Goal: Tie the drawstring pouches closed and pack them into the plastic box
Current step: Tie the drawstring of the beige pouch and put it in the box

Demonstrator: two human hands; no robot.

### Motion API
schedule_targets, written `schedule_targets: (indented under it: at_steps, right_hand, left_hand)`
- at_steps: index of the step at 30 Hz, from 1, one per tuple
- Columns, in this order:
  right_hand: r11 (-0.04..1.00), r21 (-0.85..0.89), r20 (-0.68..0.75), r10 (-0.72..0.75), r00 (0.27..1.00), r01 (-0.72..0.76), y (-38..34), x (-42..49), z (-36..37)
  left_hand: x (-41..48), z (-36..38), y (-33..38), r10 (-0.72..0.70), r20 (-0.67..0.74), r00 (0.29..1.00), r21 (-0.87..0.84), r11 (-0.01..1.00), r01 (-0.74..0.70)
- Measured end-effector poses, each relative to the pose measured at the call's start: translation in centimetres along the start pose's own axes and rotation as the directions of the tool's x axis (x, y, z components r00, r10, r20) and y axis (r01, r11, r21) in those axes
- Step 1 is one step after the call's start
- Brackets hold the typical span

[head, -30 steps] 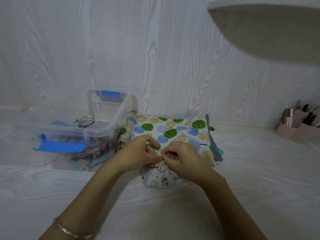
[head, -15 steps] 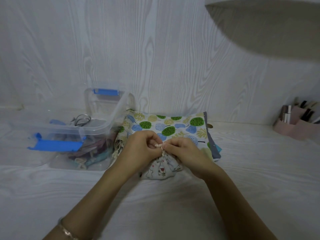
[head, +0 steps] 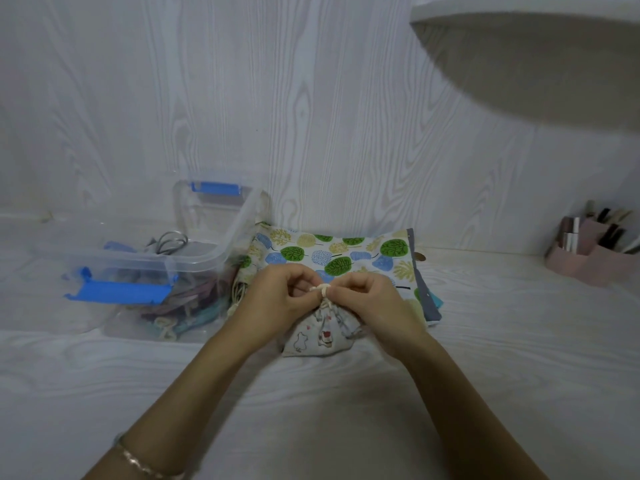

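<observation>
Barely shifted since a moment ago: left hand (head: pixel 277 299) and right hand (head: pixel 377 303) still knuckle to knuckle, with slightly more of the cream drawstring cord (head: pixel 320 289) now bared between the fingertips. Both closed in a pinch on that cord, one side each, probably to draw a knot snug against the gathered neck. Small grey cartoon-print fabric pouch (head: pixel 320 336) lying on the pale wood-grain desk (head: pixel 311 410), near centre, likely left resting there to free both hands for tying. Not yet inside the clear plastic box with blue latches (head: pixel 204 237), left and slightly farther. Knot finished or half-made: impossible to tell, hidden under the fingers. Box contents blurred behind the clear wall. Near edge of the leaf-print fabric stack (head: pixel 332 251) covered by the hands.
</observation>
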State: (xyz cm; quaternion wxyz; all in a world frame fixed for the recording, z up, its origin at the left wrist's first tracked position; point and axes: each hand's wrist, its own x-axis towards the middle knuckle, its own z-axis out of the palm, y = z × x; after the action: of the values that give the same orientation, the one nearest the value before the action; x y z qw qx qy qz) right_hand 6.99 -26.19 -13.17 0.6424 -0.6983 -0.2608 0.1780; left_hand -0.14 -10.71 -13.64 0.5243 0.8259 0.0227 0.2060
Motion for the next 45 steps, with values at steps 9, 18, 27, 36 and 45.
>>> schedule_targets:
  at_steps: [9,18,27,36,45]
  right_hand:
    - [0.915,-0.294,-0.086,-0.313,0.946,0.276,-0.1,-0.5,0.5]
    - [0.93,-0.317,-0.047,-0.208,0.977,0.183,0.0,0.2,-1.0]
    - [0.883,-0.445,-0.018,-0.174,0.985,0.148,0.0,0.4,-2.6]
    - [0.939,-0.338,0.134,-0.012,0.991,0.057,-0.2,0.1,-2.0]
    - [0.941,-0.055,-0.058,-0.338,0.939,0.335,-6.2,-0.4,-1.6]
  left_hand:
    - [0.0,-0.1,0.2,-0.132,-0.023,0.991,-0.122,0.984,0.129]
    - [-0.1,-0.6,0.9,-0.155,0.009,0.988,-0.24,0.959,0.153]
    - [0.3,-0.8,-0.1,-0.175,-0.01,0.985,-0.199,0.965,0.169]
    - [-0.4,-0.4,1.5,-0.061,-0.232,0.971,-0.056,0.997,0.049]
    - [0.3,-1.7,6.4,-0.288,0.72,0.632,-0.493,0.429,0.757]
